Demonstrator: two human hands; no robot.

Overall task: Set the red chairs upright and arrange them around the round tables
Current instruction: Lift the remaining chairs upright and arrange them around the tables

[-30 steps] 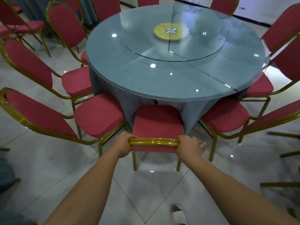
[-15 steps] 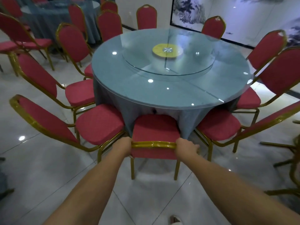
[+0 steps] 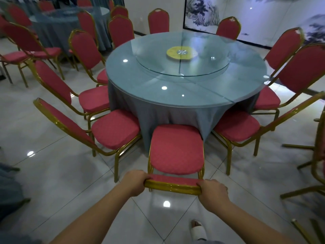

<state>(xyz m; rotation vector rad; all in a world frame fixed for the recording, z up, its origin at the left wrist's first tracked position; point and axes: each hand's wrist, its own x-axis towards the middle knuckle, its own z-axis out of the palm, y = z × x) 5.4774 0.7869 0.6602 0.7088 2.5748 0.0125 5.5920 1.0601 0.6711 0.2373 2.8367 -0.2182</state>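
Note:
A red chair point(image 3: 176, 148) with a gold frame stands upright in front of me, its seat facing the round table point(image 3: 184, 88). My left hand point(image 3: 135, 184) grips the left end of its gold top rail and my right hand point(image 3: 212, 192) grips the right end. The table has a grey-blue cloth, a glass top and a glass turntable point(image 3: 182, 59) with a yellow centre. Several more red chairs stand upright around it, one close on the left point(image 3: 112, 131) and one close on the right point(image 3: 235, 125).
A second round table point(image 3: 58, 20) with red chairs stands at the back left. Gold chair legs point(image 3: 316, 155) of a tipped chair stick out at the right edge. My white shoe point(image 3: 198, 231) is on the glossy tiled floor. A painted wall panel point(image 3: 263, 16) runs behind.
The view has pulled back and tilted up, showing more of the room. The chair's seat sits further out from under the table than before. Both hands have kept their grip on the rail.

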